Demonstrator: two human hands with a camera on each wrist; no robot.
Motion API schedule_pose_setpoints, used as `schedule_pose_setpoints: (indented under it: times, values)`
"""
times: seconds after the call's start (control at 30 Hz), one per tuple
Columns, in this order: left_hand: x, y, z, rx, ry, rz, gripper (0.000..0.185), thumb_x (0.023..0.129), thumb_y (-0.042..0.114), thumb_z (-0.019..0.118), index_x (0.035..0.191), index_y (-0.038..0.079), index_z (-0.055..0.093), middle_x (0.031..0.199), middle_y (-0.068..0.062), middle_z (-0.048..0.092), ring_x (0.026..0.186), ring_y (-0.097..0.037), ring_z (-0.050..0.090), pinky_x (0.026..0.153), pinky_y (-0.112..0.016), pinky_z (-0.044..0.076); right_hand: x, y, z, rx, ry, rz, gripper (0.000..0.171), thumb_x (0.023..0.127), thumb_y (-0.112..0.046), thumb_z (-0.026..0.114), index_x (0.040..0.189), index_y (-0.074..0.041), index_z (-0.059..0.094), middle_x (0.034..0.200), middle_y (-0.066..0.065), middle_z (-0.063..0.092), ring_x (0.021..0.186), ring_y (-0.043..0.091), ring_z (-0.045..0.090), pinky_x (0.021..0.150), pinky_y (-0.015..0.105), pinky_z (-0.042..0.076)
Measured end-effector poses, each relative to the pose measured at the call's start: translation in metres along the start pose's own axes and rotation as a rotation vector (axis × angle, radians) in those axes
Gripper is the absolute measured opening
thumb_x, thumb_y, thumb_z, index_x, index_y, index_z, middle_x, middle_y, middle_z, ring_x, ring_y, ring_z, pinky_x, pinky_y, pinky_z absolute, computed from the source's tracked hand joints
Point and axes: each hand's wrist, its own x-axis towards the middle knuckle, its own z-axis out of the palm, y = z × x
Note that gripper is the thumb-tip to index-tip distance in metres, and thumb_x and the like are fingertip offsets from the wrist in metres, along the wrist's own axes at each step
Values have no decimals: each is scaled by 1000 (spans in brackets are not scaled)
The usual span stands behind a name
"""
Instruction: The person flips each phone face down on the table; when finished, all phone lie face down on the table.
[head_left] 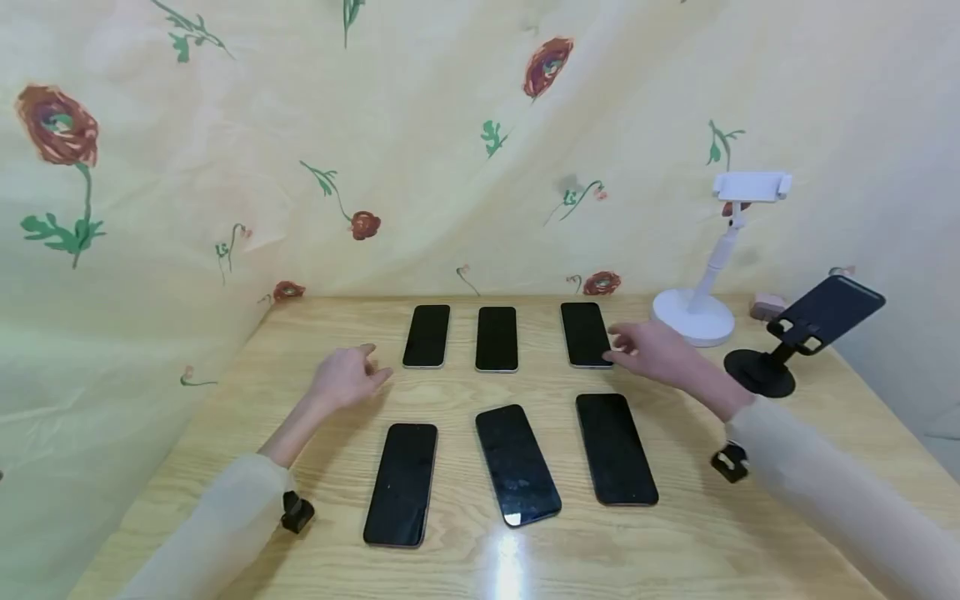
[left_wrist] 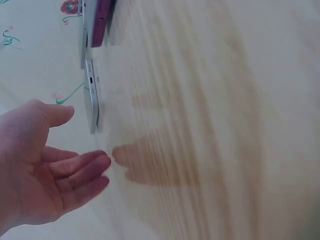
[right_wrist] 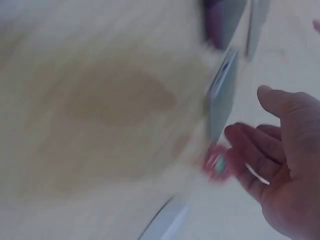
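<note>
Table (head_left: 787, 417): I see six dark phones on it, in two rows of three.
Far-right phone (head_left: 585, 334): back row, just left of the white stand (head_left: 693, 315).
Far-left phone (head_left: 427, 335): back row, well left of that stand.
Right hand (head_left: 652, 350): spread, palm down, fingertips at the far-right phone's edge; I'd slide fingers under that edge squarely.
Left hand (head_left: 347, 377): relaxed, holding nothing, hovering beside the far-left phone.

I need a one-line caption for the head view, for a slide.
Two open hands, left hand and right hand, reach toward the back row of six dark phones on a wooden table.
</note>
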Motion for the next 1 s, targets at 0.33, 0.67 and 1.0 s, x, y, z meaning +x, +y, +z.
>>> schedule_pose_setpoints:
  times: [0.33,0.67,1.0]
  values:
    - [30,12,10,-72,-89,72,89,88,34,75,150,-11,31,148,-34,39,136,-46,37,108,-54,35,128,-84,41,7,-190,-128,53,91,-10,74,134,12,53,129,28,58,110,38,62,94,47,50]
    - [45,16,20,-151,-105,57,97,83,31,82,153,-8,27,150,-31,35,135,-42,38,110,-49,34,191,-118,75,199,-324,-47,75,88,-10,77,147,12,37,150,27,41,129,38,50,104,45,43]
    - [53,14,24,-194,-88,103,90,81,26,84,149,-6,36,135,-27,50,121,-37,49,103,-47,41,203,-118,96,417,-352,85,95,84,-7,81,155,7,20,149,29,41,134,38,45,106,43,41]
